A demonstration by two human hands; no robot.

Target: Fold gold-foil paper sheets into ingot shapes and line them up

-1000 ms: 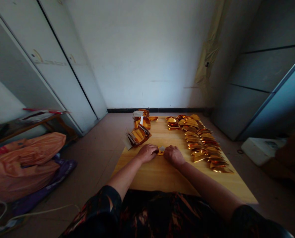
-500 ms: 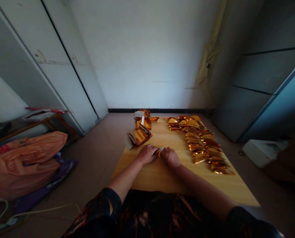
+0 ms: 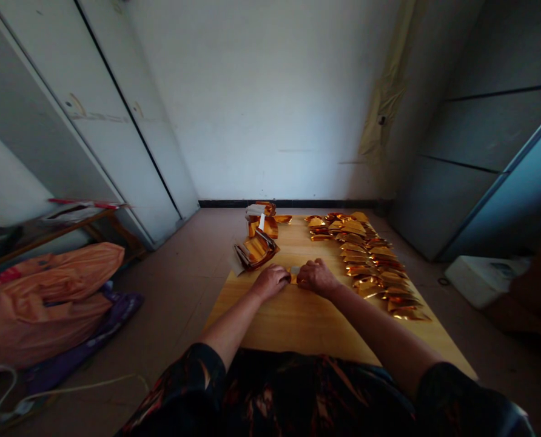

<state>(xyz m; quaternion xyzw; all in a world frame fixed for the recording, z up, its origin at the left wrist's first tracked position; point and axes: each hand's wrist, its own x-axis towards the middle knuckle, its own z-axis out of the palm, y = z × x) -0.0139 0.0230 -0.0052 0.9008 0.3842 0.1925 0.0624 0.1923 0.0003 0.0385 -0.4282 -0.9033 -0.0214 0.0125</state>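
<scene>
Between my hands, low over the wooden table [image 3: 288, 318], is a small piece of gold foil paper [image 3: 294, 278] with a pale grey patch at its far side. My left hand [image 3: 272, 283] is closed on its left end. The fingers of my right hand [image 3: 316, 278] are curled on its right end. Beyond my left hand lies a loose stack of gold foil sheets [image 3: 256, 249]. To the right, folded gold foil pieces [image 3: 355, 255] overlap in rows. My hands hide most of the paper's ends.
An orange plastic bag [image 3: 52, 297] and a cable [image 3: 88, 383] lie on the floor at left, beside a low wooden bench [image 3: 102, 213]. A white box [image 3: 480, 279] stands right of the table. A white wall [image 3: 270, 103] rises behind it.
My right hand has shifted slightly right and its fingers have lifted, so more of the gold paper shows between my hands. The left hand is nearly still.
</scene>
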